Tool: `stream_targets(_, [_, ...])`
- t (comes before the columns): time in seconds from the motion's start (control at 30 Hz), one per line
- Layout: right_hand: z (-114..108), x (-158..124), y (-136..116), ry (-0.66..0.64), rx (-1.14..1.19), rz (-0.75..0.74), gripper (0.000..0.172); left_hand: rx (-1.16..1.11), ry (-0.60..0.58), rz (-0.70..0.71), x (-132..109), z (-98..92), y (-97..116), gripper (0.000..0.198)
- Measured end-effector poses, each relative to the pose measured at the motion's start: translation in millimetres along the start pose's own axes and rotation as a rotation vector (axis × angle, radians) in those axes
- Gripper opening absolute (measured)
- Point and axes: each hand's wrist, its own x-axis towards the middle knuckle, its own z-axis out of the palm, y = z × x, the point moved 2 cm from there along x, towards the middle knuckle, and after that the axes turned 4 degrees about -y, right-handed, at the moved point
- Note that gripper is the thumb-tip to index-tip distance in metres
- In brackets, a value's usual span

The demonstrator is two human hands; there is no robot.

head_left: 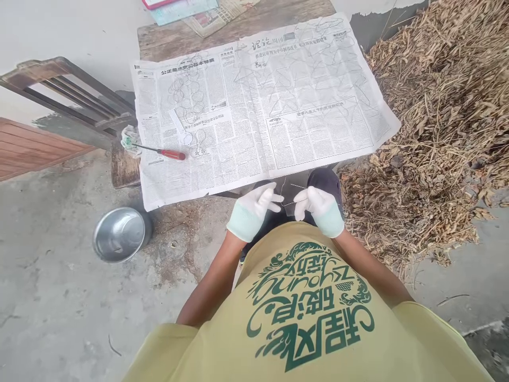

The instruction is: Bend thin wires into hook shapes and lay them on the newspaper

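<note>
Both my hands wear white gloves and meet in front of my lap, just below the table's near edge. My left hand (256, 208) and my right hand (318, 207) each pinch an end of a thin bent wire (287, 192) that spans the small gap between them. A large newspaper (258, 106) is spread over the low wooden table (183, 37), with several thin wire shapes lying on it. A red-handled screwdriver (161, 152) lies at the paper's left edge.
A metal bowl (119, 233) sits on the concrete floor at the left. A big heap of dry plant stalks (441, 122) fills the right side. A wooden chair frame (67, 90) stands at the far left. Books (186, 9) lie at the table's far end.
</note>
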Motion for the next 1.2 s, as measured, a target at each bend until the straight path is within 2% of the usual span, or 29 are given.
stream_targets(0.13, [3,1,0,0.017,-0.056,0.021,0.053,0.023,-0.003,-0.167,-2,18.2,-6,0.043])
stream_targets(0.2, [2,3,1,0.038,-0.106,0.019,0.053,0.014,0.004,-0.196,-1,25.5,-6,0.041])
stream_targets(0.37, [-3,9,0,0.088,-0.24,-0.012,0.032,0.038,0.043,-0.176,-2,26.2,-2,0.04])
stream_targets(0.5, [-4,12,0,0.047,-0.333,0.01,0.033,0.059,-0.018,-0.145,-1,25.3,-6,0.042])
stream_targets(0.67, [-5,12,0,0.017,-0.369,-0.006,0.024,0.133,-0.067,-0.093,0,26.1,-10,0.046])
stream_targets(0.77, [-12,14,6,-0.005,-0.274,-0.004,0.03,0.17,-0.061,-0.098,-1,24.4,-9,0.049])
stream_targets(0.9, [-27,19,17,-0.089,0.011,-0.024,0.05,0.185,-0.029,-0.092,-1,21.5,-11,0.049])
stream_targets(0.97, [-33,19,18,-0.121,0.065,-0.008,0.054,0.219,-0.033,-0.08,-1,21.5,-11,0.049])
stream_targets(1.07, [-34,15,10,-0.139,-0.05,-0.002,0.048,0.266,-0.051,-0.054,0,23.8,-8,0.048])
stream_targets(1.2, [-28,9,-6,-0.138,-0.302,0.006,0.03,0.23,-0.1,-0.019,-1,27.7,-6,0.051])
